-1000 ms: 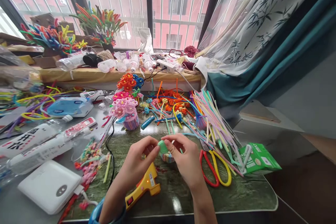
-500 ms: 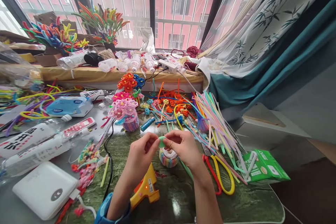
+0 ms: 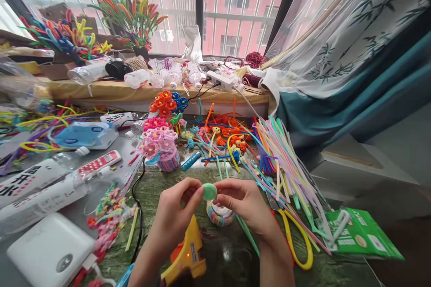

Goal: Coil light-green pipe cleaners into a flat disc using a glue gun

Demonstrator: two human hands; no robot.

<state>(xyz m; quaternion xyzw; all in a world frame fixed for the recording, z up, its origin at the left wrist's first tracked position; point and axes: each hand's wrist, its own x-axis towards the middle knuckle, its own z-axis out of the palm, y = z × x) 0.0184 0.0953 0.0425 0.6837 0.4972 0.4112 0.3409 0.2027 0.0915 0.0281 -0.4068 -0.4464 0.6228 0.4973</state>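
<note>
A small mint-green disc, which looks like a flat coil of pipe cleaner, is up between my two hands. My left hand pinches its left edge with thumb and forefinger. At its right edge are the curled fingertips of my right hand. Just below and behind the disc, a small round pot wrapped in pastel stripes stands on the table, partly covered by my right fingers. A yellow hot glue gun with a lit orange light lies beneath my left forearm. Green pipe cleaners run under my right hand.
Pipe-cleaner flowers in a striped pot stand ahead, near a teal glue-stick-like tube. Yellow-handled scissors and a pipe-cleaner bundle lie right. Bottles, a white power bank and a black cable are left.
The disc has turned to show more of its flat face, and my right fingers have shifted along its edge. The whole view has shifted slightly, with both hands lower in it.
</note>
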